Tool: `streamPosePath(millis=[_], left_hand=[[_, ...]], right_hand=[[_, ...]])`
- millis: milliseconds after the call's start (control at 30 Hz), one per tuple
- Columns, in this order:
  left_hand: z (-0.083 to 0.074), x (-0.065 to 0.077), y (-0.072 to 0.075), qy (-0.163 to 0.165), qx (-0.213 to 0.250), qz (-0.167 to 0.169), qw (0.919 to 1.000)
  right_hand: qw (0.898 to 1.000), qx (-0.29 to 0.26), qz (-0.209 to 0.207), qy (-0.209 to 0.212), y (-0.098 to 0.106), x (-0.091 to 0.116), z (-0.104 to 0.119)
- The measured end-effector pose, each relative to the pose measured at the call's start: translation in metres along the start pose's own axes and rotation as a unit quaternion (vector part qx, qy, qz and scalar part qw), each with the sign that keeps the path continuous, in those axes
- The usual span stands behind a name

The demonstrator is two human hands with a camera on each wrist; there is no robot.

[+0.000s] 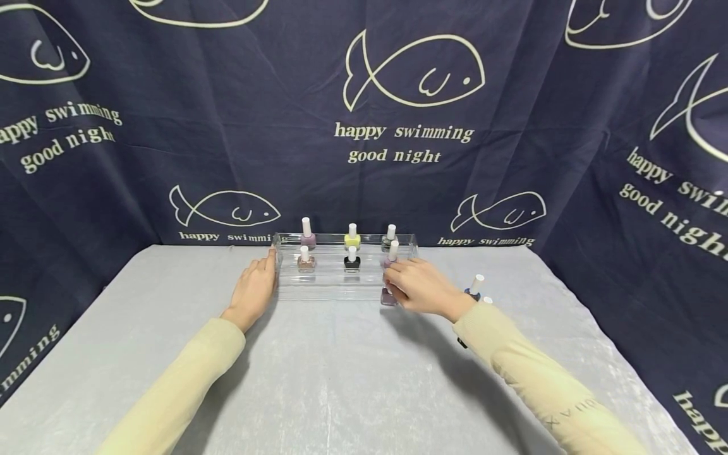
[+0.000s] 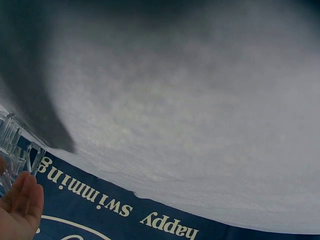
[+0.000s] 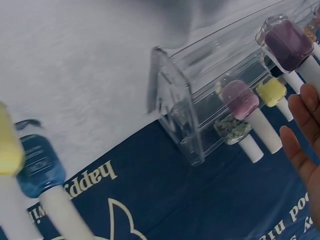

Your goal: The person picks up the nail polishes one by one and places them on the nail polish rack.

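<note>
A clear stepped acrylic rack (image 1: 330,292) stands at the table's far side, with nail polish bottles on its two upper tiers. Along the back are a mauve bottle (image 1: 308,240), a yellow one (image 1: 352,240) and a grey glittery one (image 3: 232,129). Below them sit a rose one (image 1: 306,262), a black one (image 1: 352,263) and a pink one (image 3: 240,99). My right hand (image 1: 418,285) holds a dark purple nail polish bottle (image 3: 288,45) by its white cap, in front of the rack's right end. With extended fingers, my left hand (image 1: 254,291) touches the rack's left end.
Right of the rack, partly behind my right sleeve, stand a blue nail polish bottle (image 3: 40,165) and another yellow one (image 3: 9,145). A dark bottle base (image 1: 462,343) peeks out beneath that sleeve. Navy fish-print cloth (image 1: 307,158) hangs behind the grey-white table (image 1: 318,379).
</note>
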State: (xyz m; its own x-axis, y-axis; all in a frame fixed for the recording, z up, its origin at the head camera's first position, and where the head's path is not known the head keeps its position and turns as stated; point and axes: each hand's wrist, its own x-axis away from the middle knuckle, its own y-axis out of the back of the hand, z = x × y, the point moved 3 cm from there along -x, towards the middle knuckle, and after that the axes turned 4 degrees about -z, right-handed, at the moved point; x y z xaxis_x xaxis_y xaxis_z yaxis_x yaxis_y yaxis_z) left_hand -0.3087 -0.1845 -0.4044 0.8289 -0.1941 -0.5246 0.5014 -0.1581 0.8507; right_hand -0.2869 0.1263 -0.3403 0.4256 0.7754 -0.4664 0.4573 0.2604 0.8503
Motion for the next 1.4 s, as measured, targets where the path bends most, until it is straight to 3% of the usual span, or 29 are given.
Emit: streamPosePath(millis=[700, 1100, 1400], left_hand=[[0.000, -0.001, 0.002, 0.010, 0.010, 0.008, 0.9999], [0.000, 0.000, 0.000, -0.007, -0.002, -0.012, 0.9999], [-0.001, -0.001, 0.000, -0.005, -0.005, -0.007, 1.0000]], right_hand=[[1.000, -0.004, 0.002, 0.021, -0.009, -0.046, 0.018], [1.000, -0.012, 0.018, 0.018, -0.016, -0.067, 0.026], [0.999, -0.017, 0.028, 0.017, -0.022, -0.082, 0.030]])
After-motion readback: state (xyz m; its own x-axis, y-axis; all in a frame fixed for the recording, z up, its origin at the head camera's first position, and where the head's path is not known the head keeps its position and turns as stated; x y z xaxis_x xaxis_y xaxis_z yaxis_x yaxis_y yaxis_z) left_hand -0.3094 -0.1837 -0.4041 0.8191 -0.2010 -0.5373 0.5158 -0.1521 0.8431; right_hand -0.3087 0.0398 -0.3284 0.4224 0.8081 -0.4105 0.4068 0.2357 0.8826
